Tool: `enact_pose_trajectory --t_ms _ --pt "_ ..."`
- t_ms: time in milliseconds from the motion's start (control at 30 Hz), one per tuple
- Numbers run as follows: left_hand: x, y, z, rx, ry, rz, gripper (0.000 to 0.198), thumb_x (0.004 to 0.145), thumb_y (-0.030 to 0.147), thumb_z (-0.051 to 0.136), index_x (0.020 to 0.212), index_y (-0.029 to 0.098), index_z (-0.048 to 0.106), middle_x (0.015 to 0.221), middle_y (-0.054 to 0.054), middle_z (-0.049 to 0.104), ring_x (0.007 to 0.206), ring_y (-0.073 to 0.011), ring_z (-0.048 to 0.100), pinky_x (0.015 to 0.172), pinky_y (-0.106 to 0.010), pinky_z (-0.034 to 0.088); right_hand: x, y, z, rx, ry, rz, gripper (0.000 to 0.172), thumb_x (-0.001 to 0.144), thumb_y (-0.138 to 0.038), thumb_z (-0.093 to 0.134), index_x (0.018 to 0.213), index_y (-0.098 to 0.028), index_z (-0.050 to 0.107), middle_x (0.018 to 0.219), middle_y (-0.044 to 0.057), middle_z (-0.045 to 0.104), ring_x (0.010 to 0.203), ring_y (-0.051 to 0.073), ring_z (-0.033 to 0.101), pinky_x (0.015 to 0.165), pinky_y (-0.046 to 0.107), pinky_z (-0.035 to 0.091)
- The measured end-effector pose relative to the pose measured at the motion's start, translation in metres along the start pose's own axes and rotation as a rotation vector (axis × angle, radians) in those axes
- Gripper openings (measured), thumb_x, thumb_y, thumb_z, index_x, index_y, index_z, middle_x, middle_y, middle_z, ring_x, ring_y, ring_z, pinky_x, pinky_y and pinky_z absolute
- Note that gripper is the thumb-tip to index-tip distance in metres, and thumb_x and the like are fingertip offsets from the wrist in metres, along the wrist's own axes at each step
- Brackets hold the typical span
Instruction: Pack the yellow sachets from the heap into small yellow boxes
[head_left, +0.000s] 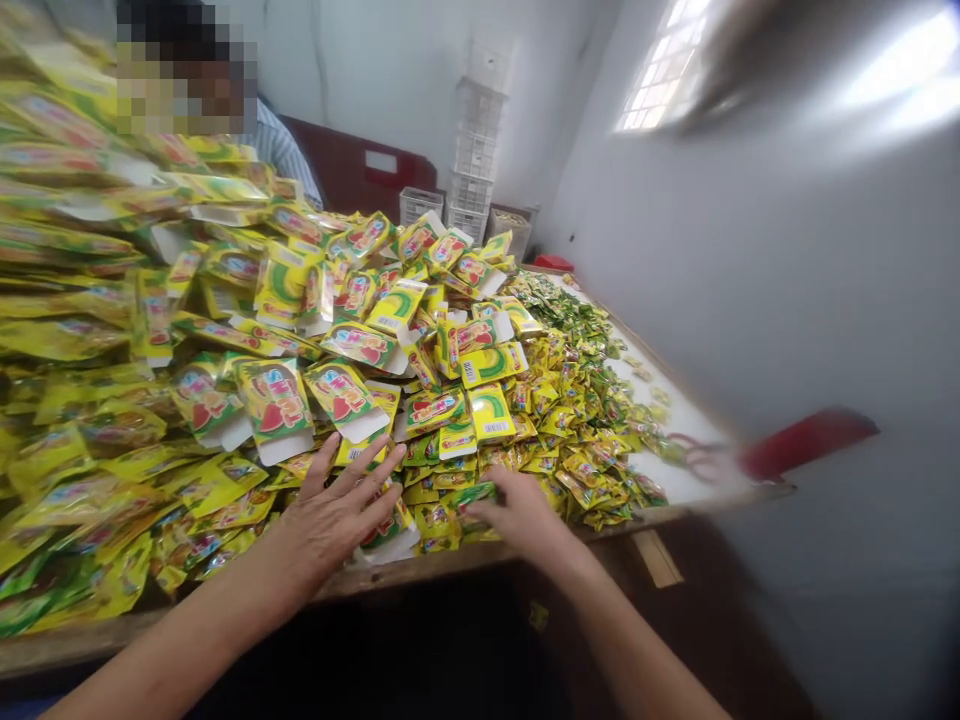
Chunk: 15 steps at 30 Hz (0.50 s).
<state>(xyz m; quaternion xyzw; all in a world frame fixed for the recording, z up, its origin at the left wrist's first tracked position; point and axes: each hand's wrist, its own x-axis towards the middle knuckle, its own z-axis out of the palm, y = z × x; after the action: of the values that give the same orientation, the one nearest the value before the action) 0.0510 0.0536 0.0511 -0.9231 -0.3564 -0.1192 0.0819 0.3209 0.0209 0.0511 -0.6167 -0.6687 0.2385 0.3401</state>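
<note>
My left hand (341, 515) lies with its fingers spread over a small yellow-green carton (391, 545) at the table's near edge. The fingers and palm cover most of that carton; its white end flap shows. My right hand (517, 510) is beside it, thumb and fingers pinched on a small green candy packet (474, 496). Just beyond my hands are several open cartons with white flaps, among them one with a red heart-like print (276, 405). Small yellow candy packets (436, 525) lie under and around the right hand.
Cartons and packets are heaped high at the left. A person in a striped sleeve (289, 155) is behind the heap. White crates (472, 150) are stacked by the back wall. Red-handled scissors (697, 455) and a blurred red object (810, 445) are at the table's right corner.
</note>
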Motion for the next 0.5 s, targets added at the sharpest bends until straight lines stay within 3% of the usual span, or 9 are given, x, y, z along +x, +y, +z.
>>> enact_pose_trajectory --t_ms 133,200,300,367,500 --pt "-0.009 0.003 -0.013 -0.02 0.106 -0.09 0.043 0.083 0.012 0.054 0.125 0.018 0.058 0.138 -0.013 0.058 0.135 -0.0324 0.044 0.117 -0.062 0.009 0.008 0.001 0.033 -0.248 0.011 0.088 0.015 0.073 -0.018 0.074 0.086 -0.014 0.067 0.087 0.01 0.069 0.079 0.024 0.064 0.068 0.03 0.046" --pt "-0.019 0.009 -0.009 -0.073 0.154 -0.186 0.044 0.083 0.02 0.056 0.128 0.016 0.053 0.128 -0.014 0.063 0.123 -0.0304 0.055 0.114 -0.055 0.027 0.01 0.003 0.037 -0.346 0.005 0.12 0.017 0.075 -0.017 0.073 0.09 -0.011 0.066 0.094 0.016 0.067 0.082 0.027 0.064 0.072 0.034 0.046" --pt "-0.032 0.025 0.006 -0.217 0.205 -0.436 0.055 0.081 0.033 0.061 0.131 0.017 0.047 0.122 -0.013 0.062 0.11 -0.0273 0.061 0.097 -0.039 0.049 0.008 -0.001 0.039 -0.44 -0.035 0.126 0.012 0.077 -0.021 0.071 0.085 -0.012 0.066 0.093 0.017 0.067 0.083 0.029 0.065 0.074 0.037 0.047" --pt "-0.04 0.038 0.019 -0.316 0.226 -0.568 0.057 0.08 0.036 0.062 0.132 0.019 0.045 0.121 -0.011 0.061 0.108 -0.0254 0.062 0.092 -0.035 0.052 0.005 -0.006 0.042 -0.481 -0.05 0.117 0.014 0.077 -0.023 0.072 0.085 -0.014 0.065 0.094 0.015 0.067 0.089 0.031 0.065 0.078 0.037 0.047" --pt "-0.06 0.056 0.035 -0.38 0.274 -0.776 0.053 0.078 0.042 0.065 0.124 0.019 0.051 0.12 -0.011 0.064 0.108 -0.0268 0.064 0.094 -0.037 0.053 -0.008 -0.009 0.053 -0.49 -0.022 0.1 0.021 0.076 -0.028 0.072 0.09 -0.018 0.06 0.097 0.012 0.066 0.095 0.03 0.062 0.078 0.036 0.046"
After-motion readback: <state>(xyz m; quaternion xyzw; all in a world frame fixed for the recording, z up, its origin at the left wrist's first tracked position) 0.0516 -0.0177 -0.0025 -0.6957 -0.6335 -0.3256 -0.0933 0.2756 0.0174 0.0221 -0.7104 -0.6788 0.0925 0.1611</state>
